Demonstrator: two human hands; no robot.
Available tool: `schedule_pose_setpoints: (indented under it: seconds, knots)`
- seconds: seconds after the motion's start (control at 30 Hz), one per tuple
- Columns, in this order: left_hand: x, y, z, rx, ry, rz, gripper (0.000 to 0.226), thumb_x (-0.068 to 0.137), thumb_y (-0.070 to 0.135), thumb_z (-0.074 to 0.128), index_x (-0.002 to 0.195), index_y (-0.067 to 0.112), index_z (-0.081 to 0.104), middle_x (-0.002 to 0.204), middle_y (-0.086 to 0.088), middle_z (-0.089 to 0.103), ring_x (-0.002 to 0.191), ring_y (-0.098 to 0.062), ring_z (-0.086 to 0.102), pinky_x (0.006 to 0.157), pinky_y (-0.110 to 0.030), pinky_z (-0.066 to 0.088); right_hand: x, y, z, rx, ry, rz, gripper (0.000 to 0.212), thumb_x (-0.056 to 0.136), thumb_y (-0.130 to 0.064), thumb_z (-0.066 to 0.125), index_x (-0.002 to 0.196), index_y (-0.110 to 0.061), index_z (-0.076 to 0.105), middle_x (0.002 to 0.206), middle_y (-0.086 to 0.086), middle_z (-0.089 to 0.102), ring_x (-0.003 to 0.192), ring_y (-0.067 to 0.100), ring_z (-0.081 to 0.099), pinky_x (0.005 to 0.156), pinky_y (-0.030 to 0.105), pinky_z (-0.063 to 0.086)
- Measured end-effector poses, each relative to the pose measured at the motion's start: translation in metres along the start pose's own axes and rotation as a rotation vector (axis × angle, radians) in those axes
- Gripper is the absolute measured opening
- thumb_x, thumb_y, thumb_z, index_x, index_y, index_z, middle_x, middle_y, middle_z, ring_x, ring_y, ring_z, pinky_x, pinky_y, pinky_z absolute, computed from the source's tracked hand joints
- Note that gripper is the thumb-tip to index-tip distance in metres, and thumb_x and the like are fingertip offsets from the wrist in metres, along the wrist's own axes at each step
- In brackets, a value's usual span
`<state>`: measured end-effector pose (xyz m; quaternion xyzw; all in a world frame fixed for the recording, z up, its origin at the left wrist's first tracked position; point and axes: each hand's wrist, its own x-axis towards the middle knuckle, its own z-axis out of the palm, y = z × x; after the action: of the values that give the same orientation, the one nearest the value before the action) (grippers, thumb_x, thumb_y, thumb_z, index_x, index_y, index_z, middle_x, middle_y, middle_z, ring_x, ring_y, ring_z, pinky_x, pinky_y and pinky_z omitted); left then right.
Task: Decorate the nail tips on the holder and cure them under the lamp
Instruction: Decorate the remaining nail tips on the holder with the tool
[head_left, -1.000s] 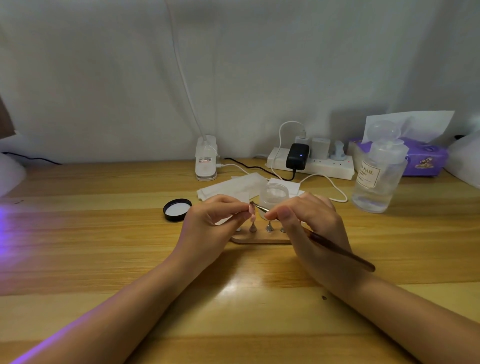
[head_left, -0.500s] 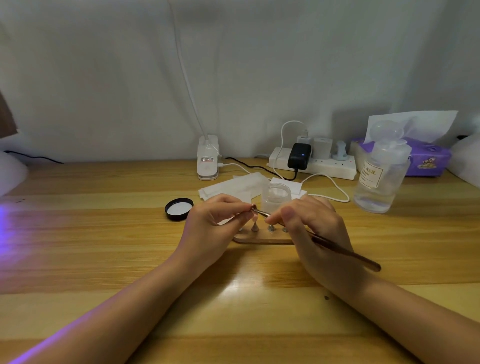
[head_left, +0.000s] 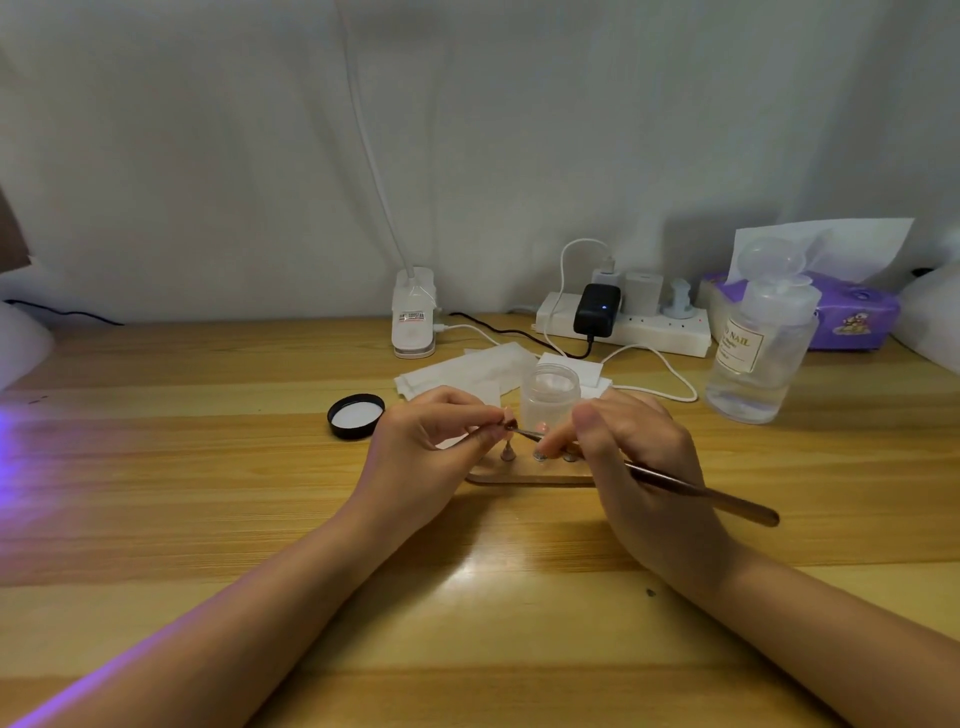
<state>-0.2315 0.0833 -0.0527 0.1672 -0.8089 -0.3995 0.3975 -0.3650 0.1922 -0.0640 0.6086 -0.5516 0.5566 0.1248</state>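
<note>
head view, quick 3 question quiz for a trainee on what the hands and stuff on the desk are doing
1. True or false: the right hand holds the brush with its tip toward the nail tip pinched by the left hand.
2. Where does the black lid lie? A. screwed on the small clear jar B. on the desk, left of the left hand, white inside facing up C. on the wooden holder
3. Fill in: the label on the pump bottle at the right reads "____".

Key: 1 true; 2 B; 3 NAIL
</note>
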Motion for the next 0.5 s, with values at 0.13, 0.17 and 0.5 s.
schedule_pose_setpoints:
  seconds: [0.13,0.17,0.5]
  knots:
    - [0.0,0.0007,-0.0006,-0.004,-0.016,-0.003,0.022,0.076,0.008,0.068,0.096,0.016,0.07,0.084,0.001,0.066,0.082,-0.012,0.061,0.075,-0.031,0.053,-0.0007,-0.0005,-0.0024,0.032,0.027,0.042,0.042,0.093,-0.026,0.032,0.068,-0.017,0.064,0.066,-0.008,0.063,0.071,0.0,0.058,0.077,0.033,0.041]
    - [-0.0002,0.0008,-0.0004,-0.011,-0.015,-0.002,0.022,0.075,0.011,0.068,0.096,0.017,0.07,0.083,0.001,0.067,0.082,-0.012,0.061,0.075,-0.032,0.053,0.0,-0.0006,-0.0023,0.032,0.024,0.052,0.041,0.093,-0.027,0.032,0.071,-0.018,0.064,0.068,-0.009,0.063,0.073,0.0,0.058,0.077,0.033,0.042]
    - [0.0003,-0.001,0.0002,-0.028,-0.004,-0.007,0.019,0.075,0.012,0.068,0.088,0.025,0.07,0.082,0.006,0.066,0.08,-0.011,0.061,0.074,-0.036,0.052,-0.0008,-0.0039,-0.0022,0.064,0.01,0.081,0.043,0.093,-0.029,0.033,0.064,-0.022,0.064,0.063,-0.011,0.062,0.069,0.0,0.059,0.078,0.035,0.042]
